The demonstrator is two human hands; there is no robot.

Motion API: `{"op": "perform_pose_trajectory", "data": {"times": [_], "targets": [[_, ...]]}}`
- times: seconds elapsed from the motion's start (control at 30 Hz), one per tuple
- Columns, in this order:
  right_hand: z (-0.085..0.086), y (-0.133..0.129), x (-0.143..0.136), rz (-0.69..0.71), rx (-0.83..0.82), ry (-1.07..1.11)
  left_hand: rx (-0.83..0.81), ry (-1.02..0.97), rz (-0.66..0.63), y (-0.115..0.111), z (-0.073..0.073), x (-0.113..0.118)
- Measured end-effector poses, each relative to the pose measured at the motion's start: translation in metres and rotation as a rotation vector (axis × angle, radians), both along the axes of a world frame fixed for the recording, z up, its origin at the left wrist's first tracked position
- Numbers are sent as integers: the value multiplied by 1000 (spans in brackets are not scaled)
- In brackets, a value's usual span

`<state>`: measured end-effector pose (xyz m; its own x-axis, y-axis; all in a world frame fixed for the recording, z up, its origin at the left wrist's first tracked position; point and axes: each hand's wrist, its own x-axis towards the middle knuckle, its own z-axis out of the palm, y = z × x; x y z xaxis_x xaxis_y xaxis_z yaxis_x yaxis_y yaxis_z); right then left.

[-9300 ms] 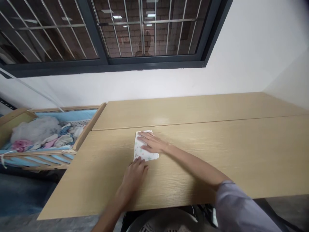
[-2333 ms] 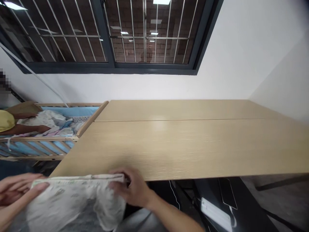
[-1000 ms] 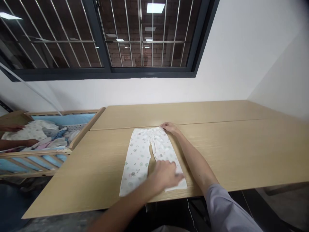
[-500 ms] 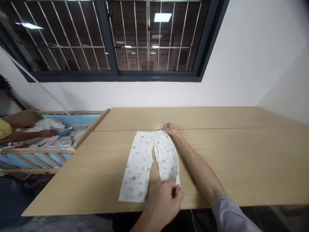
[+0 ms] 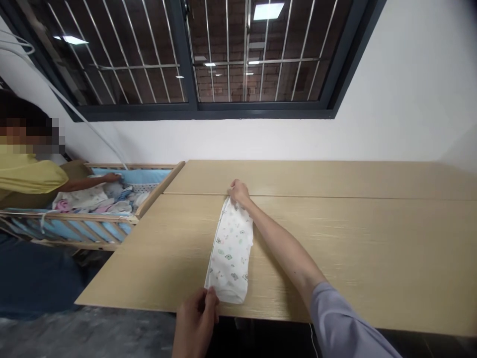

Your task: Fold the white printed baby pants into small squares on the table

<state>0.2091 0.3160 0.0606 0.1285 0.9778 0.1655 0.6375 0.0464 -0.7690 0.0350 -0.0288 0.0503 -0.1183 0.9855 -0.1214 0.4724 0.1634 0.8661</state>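
White baby pants (image 5: 231, 248) with a small green and grey print lie on the wooden table, folded lengthwise so one leg rests over the other. My right hand (image 5: 239, 191) pinches the waistband end, at the far side near the seam in the tabletop. My left hand (image 5: 199, 318) is at the table's near edge, its thumb and fingers closed on the left corner of the leg hems. Between the two hands the cloth lies fairly flat and straight.
The wooden table (image 5: 354, 248) stretches far to the right beneath a barred window (image 5: 257, 59). To the left stands a wooden crib (image 5: 112, 217) with blue lining, heaped with clothes (image 5: 108, 199). A person in a yellow top (image 5: 33, 171) reaches into it.
The right leg of the pants has been folded over onto the left one. Both my hands have moved left with the cloth. The person beside the crib has come further into view.
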Motion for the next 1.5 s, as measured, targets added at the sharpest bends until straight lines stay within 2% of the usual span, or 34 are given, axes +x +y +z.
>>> {"op": "perform_pose_trajectory", "data": {"times": [0.13,0.23,0.3,0.37,0.43,0.5,0.6,0.67,0.73,0.8,0.87,0.97,1.1,1.17,1.23,1.3,1.37,1.43,1.5], "targets": [[-8,-7,-18,56,-28,-88,-14,133,-19,4,-2,-3],[-2,-16,-20,116,3,-132,20,429,-31,1,6,-11],[8,-27,-18,163,41,-151,52,639,13,-5,13,-16],[19,-46,-14,247,93,-179,197,747,37,-13,19,-16],[30,-76,-10,426,157,-227,471,756,-34,-19,21,-9],[37,-113,-8,685,210,-299,707,769,-135,-23,14,3],[37,-171,-5,1065,256,-402,843,921,-187,-25,-10,21],[29,-199,-3,1244,302,-435,885,1023,-196,-24,-30,26],[17,-212,0,1330,332,-444,912,1084,-222,-22,-45,25],[3,-207,4,1344,319,-461,932,1117,-271,-20,-53,20],[-7,-187,10,1314,274,-491,958,1132,-318,-18,-53,16],[-17,-136,21,1202,180,-530,954,1138,-357,-16,-47,13],[-24,-60,41,961,119,-518,903,1165,-450,-14,-42,12],[-26,-32,49,874,117,-499,888,1174,-471,-14,-41,12],[-27,-17,52,837,128,-497,852,1163,-479,-15,-38,12],[-24,-15,52,836,165,-528,814,1125,-498,-15,-32,14],[-18,-26,49,822,240,-566,779,1072,-518,-14,-23,15],[-9,-49,45,765,333,-573,757,997,-517,-10,-11,13],[1,-85,41,710,399,-543,739,903,-501,-2,0,6]]}}
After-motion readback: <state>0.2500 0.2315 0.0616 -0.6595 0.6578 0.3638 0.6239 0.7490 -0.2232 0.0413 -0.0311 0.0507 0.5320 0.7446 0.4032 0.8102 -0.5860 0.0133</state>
